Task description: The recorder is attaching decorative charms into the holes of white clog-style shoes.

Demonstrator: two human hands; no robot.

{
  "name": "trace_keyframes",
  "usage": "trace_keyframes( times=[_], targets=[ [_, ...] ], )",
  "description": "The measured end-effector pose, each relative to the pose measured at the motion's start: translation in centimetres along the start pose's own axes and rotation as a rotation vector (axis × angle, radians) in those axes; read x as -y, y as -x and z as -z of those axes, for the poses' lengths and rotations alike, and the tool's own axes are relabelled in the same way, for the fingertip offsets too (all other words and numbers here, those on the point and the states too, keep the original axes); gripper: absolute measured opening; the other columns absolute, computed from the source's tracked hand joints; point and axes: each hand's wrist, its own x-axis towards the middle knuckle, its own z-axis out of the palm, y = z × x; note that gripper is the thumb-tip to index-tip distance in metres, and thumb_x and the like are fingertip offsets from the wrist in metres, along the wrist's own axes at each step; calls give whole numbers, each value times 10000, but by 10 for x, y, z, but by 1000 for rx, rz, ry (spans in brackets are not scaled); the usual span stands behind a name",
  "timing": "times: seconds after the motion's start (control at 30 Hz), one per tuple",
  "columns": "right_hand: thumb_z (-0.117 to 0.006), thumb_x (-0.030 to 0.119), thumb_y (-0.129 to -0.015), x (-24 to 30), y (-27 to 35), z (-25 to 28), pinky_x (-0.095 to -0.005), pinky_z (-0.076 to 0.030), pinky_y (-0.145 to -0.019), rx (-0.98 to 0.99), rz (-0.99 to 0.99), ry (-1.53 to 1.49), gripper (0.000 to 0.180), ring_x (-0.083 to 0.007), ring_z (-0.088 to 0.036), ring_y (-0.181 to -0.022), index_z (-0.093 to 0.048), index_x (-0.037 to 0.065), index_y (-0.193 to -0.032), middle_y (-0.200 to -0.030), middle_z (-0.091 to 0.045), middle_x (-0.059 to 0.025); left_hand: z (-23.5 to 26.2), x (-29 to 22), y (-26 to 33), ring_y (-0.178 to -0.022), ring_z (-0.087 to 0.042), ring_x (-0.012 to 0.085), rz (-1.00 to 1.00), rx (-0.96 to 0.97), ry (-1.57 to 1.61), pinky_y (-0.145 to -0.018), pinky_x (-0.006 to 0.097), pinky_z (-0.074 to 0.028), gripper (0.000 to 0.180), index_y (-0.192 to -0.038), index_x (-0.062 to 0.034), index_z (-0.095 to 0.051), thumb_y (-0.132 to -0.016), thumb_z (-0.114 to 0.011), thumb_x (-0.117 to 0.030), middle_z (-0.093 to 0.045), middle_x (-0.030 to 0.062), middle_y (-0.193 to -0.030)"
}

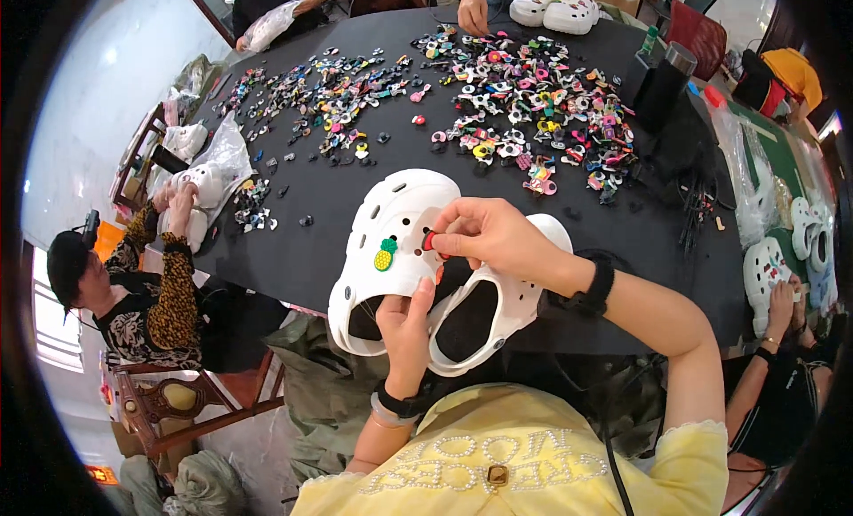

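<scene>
A white clog (402, 196) with holes in its upper is tilted up before me, a pineapple charm (385, 256) fixed on it. My left hand (406, 325) grips this clog, fingers inside the opening and thumb on the rim. Between the thumb and forefinger of my right hand (484, 236) is a small red shoe charm (428, 241), touching the upper near a hole. What lies on the charm's underside is hidden. A second white clog (524, 307) rests beside the first, partly behind my right hand.
Loose charms (533, 99) lie in wide heaps over the black table (338, 192). A dark bottle (666, 85) stands at the far right. At the left a person (133, 294) handles white clogs; another's hands (782, 312) hold a clog at the right. More people's hands (473, 10) are at the far edge.
</scene>
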Motion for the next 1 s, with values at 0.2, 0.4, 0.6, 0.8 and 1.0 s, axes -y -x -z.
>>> trace_keyframes(
  times=[0.2,0.4,0.6,0.8,1.0],
  targets=[
    [-630,172,-807,-20,-19,-6,-207,-422,-490,69,25,52,168,-96,-583,-557,-580,16,-843,-719,-628,-51,-1,4,-1,-927,-540,124,-16,20,-7,-821,243,-419,269,-1083,83,-533,-849,-550,-50,-579,86,-1033],
    [-659,204,-782,-8,-23,2,-212,-425,-523,100,-77,68,201,-108,-589,-555,-570,26,-811,-683,-616,-54,1,2,-7,-948,-543,137,28,57,-27,-819,246,-411,298,-1092,93,-517,-838,-545,-59,-568,108,-1067],
    [-765,352,-603,12,-21,-4,-360,-380,-714,-137,2,828,476,-225,-538,-841,-530,114,-942,-873,-538,-97,-2,3,-6,-876,-548,125,60,-10,11,-767,233,-412,305,-1073,108,-529,-808,-554,-43,-590,96,-1011],
    [-787,332,-527,5,-31,3,-471,-232,-967,-5,262,1054,1020,-411,-280,-1201,-227,164,-1363,-1307,-268,-219,10,9,9,-864,-556,123,-4,24,-54,-760,235,-419,280,-1048,95,-550,-797,-534,-27,-594,90,-1005],
    [-793,339,-514,19,-35,-4,-446,-277,-903,175,229,1214,1048,-410,-378,-1087,-230,165,-1381,-1247,-326,-271,13,10,15,-872,-556,145,-35,13,-84,-772,259,-428,282,-1044,109,-542,-784,-528,0,-591,115,-1010]
  ],
)
